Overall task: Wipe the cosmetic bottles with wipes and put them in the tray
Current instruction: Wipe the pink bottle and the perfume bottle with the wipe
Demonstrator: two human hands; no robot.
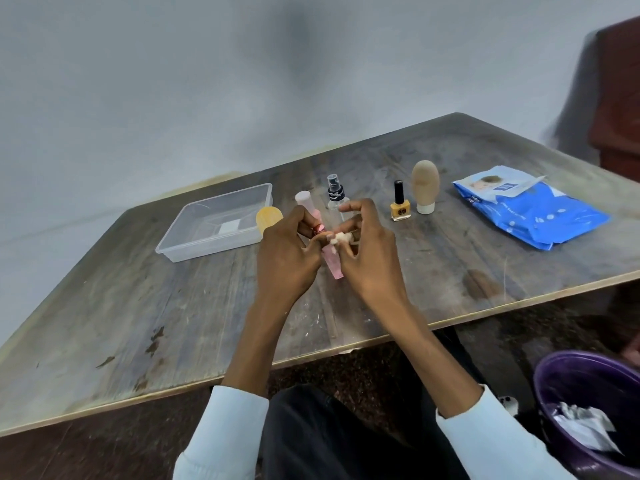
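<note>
The left hand (pixel 287 254) is gripping a pink bottle (pixel 333 268) above the bench (pixel 173 306), while the right hand (pixel 367 258) is pinching a crumpled wipe (pixel 337 239) against it.

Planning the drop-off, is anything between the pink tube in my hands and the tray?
Only the orange tube, standing against the tray's near right corner beside the left hand. Lifting the pink tube over should clear it.
</note>
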